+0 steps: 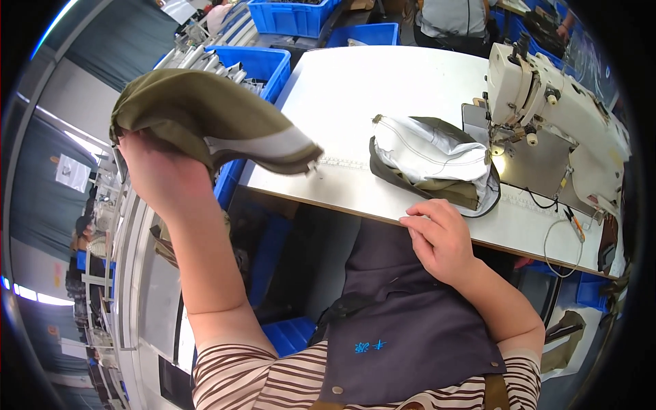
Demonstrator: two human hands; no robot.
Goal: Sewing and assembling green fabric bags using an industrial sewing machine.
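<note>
An olive fabric piece (205, 102) with a white band along its inside is lifted at the left, over the table's left edge. My left hand (160, 164) grips its left end, with the fingers mostly hidden under the cloth. On the white table lies a second olive sewn piece (434, 154), its white lining and seam lines facing up. Just below that piece, at the table's front edge, my right hand (441, 239) hangs loosely bent. Its fingers are a little apart and nothing shows in them.
At the right stands a white sewing machine (547, 109), its lamp lit near the needle. Orange-handled thread snips (575, 224) lie by its base. Blue bins (277, 65) stand beyond the table's left side. Another person (452, 24) sits at the back.
</note>
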